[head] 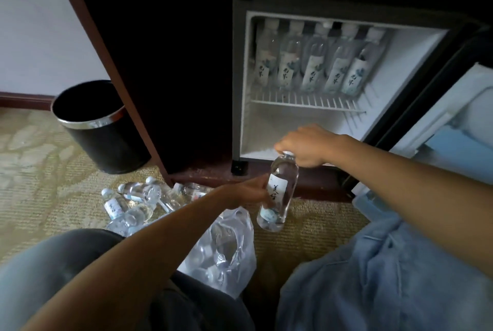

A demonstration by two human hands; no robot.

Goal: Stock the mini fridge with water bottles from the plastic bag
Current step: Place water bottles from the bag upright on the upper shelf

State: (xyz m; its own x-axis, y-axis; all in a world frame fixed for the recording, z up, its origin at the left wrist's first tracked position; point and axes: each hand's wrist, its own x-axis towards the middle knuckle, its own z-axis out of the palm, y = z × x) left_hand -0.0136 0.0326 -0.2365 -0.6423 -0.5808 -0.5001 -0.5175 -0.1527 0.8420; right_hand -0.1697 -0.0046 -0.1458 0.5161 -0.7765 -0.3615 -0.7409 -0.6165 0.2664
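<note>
A clear water bottle (280,191) with a white label hangs upright in front of the open mini fridge (240,77). My right hand (306,146) grips its cap from above. My left hand (248,191) holds its labelled body from the left. Several labelled bottles (312,63) lean in a row on the fridge's upper wire shelf (306,105); the space below the shelf holds nothing. The crumpled clear plastic bag (226,250) lies on the carpet between my knees. Several more bottles (138,202) lie loose on the carpet to the left.
The fridge door (453,117) stands open to the right. A black waste bin (98,127) with a chrome rim sits on the patterned carpet at left, beside the dark wooden cabinet side (112,63). My knees fill the bottom of the view.
</note>
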